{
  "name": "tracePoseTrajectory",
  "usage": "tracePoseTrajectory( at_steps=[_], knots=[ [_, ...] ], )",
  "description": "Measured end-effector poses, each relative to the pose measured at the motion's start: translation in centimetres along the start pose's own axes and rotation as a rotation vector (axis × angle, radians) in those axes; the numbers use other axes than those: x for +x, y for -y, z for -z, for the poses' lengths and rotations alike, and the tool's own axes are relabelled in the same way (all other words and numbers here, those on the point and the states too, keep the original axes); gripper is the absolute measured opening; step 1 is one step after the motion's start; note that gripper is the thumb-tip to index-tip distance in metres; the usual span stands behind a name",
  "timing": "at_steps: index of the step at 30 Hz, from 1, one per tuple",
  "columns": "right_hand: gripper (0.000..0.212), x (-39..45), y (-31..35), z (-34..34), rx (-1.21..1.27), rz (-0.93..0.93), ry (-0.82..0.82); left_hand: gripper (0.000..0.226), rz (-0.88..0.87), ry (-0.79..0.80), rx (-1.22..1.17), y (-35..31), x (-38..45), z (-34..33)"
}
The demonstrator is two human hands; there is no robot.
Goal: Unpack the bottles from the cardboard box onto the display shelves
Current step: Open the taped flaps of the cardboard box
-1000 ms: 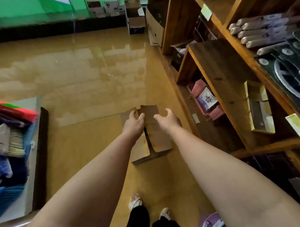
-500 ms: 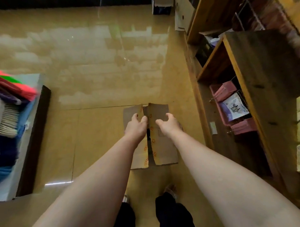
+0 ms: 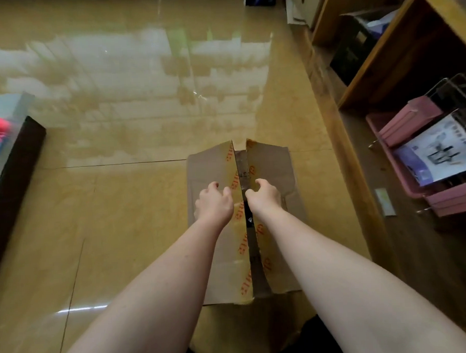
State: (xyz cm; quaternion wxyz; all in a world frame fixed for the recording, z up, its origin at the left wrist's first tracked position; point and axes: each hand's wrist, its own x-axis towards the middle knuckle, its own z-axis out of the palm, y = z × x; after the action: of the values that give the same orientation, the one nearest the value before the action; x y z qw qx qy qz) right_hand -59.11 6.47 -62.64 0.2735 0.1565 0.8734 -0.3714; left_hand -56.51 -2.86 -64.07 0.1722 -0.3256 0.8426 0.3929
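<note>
Flaps of the cardboard box (image 3: 271, 172) are parted only along the centre seam, and the box sits on the floor (image 3: 125, 143) just beside the bottom edge of the display shelves (image 3: 355, 92). The left hand (image 3: 214, 203) curls its fingers over the inner edge of the left flap; the right hand (image 3: 264, 196) hooks the inner edge of the right flap. Risk one — printed tape (image 3: 242, 244) bridging the near end of the seam may hold, so a hard pull could tear the cardboard or jerk the box. Risk two — bottles are not visible through the dark gap, so a sudden tilt could topple them inside.
</note>
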Motion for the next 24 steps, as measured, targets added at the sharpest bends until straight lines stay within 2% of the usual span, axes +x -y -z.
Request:
tracePoseTrajectory(
  at_steps=[5,11,15,16,20,22,24],
  knots=[
    [0.047,4.2,-2.0,-2.0,-0.006,0.099,-0.095,0.047,-0.069,-0.112,0.083,0.8,3.3,-2.7],
    [0.046,6.3,-4.0,-1.9,-0.087,0.199,-0.147,0.039,-0.058,-0.2,0.158,1.2,4.1,-5.0],
    [0.047,6.3,-4.8,-1.3,-0.238,0.207,-0.183,0.049,0.002,-0.227,0.247,1.6,3.5,-5.3],
    [0.053,6.3,-5.1,-1.0,-0.31,0.18,-0.188,0.057,0.032,-0.228,0.271,1.7,3.3,-5.2],
    [0.099,6.7,-6.5,0.3,-0.447,0.016,-0.143,0.094,0.179,-0.201,0.283,2.3,3.0,-4.7],
    [0.108,6.9,-7.0,0.5,-0.451,-0.02,-0.112,0.099,0.207,-0.172,0.309,2.2,3.0,-5.0],
    [0.108,7.0,-7.1,0.3,-0.442,-0.033,-0.069,0.091,0.194,-0.135,0.318,1.9,3.1,-5.7]
  ],
)
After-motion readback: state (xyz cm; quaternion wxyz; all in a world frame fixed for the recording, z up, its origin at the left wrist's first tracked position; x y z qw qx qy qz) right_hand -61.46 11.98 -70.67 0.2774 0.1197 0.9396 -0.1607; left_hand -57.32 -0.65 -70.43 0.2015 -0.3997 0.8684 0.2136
